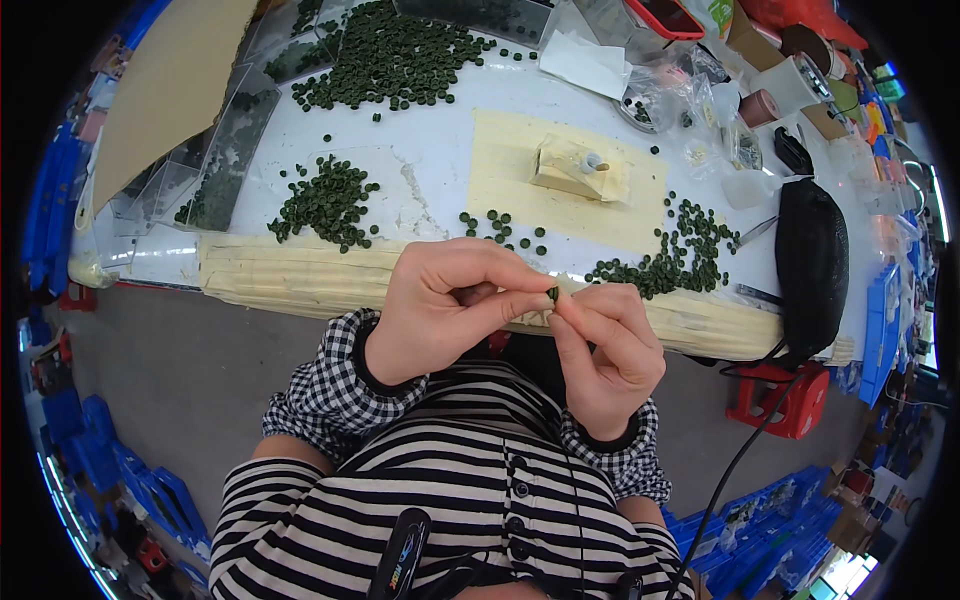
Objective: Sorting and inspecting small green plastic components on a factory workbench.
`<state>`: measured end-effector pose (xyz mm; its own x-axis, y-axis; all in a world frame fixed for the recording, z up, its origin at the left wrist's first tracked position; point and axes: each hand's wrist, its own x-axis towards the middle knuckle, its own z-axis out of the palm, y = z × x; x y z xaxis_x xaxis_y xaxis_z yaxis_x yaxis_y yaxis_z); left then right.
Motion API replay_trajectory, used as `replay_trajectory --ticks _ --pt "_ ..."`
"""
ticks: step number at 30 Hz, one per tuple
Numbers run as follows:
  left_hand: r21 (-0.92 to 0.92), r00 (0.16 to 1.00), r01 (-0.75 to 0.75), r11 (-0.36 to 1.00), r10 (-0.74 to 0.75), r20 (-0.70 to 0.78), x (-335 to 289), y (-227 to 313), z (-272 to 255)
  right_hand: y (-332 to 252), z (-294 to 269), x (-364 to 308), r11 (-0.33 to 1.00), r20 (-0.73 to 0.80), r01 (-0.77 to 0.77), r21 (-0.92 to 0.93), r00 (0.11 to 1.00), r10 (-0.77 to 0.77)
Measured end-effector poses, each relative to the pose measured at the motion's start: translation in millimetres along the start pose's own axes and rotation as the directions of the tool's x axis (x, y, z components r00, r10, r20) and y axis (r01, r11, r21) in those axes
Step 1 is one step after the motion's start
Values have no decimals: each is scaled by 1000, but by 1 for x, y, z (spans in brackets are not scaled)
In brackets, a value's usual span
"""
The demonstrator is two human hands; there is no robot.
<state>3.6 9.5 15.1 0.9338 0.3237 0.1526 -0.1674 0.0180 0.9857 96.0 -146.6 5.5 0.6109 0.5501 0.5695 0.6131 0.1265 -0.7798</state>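
Note:
A small dark green round piece (pixel 553 293), like a little cap or button, is pinched between the fingertips of both my hands above the table's near edge. My left hand (pixel 450 305) is closed, thumb and forefinger meeting on the piece. From the other side, my right hand (pixel 608 350) grips it with thumb and forefinger, its other fingers curled. What lies inside the curled fingers is hidden. Just beyond my hands lie several like pieces (pixel 502 228). A loose heap of them (pixel 328 203) is to the left, and another spread (pixel 690 250) to the right.
A large pile of green pieces (pixel 395 55) covers the far left, beside clear trays (pixel 240 130) and a cardboard sheet (pixel 170 85). A tape-wrapped block (pixel 580 168) with a small peg stands mid-table. Tweezers (pixel 757 232) and a black pouch (pixel 812 265) are at right. Padding (pixel 300 275) lines the front edge.

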Motion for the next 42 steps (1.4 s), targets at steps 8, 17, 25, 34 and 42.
replay_trajectory --ticks 8,17,25,34,42 --pt "-11 1000 -25 1000 25 3 -2 -8 -1 0 2 1 998 -34 41 -47 999 -42" --pt "-48 995 100 994 -100 -8 -4 1 0 -2 -3 4 982 44 143 -126 989 -139" --pt "-8 998 56 998 -56 -14 -3 2 1 0 -2 3 985 22 133 -106 991 -131" --pt "-48 999 -34 998 33 -19 -3 -7 1 -2 0 4 994 13 85 -65 996 -84" --pt "-43 997 -76 996 75 -34 -4 -9 4 -1 0 -1 998 28 48 -39 999 -47"
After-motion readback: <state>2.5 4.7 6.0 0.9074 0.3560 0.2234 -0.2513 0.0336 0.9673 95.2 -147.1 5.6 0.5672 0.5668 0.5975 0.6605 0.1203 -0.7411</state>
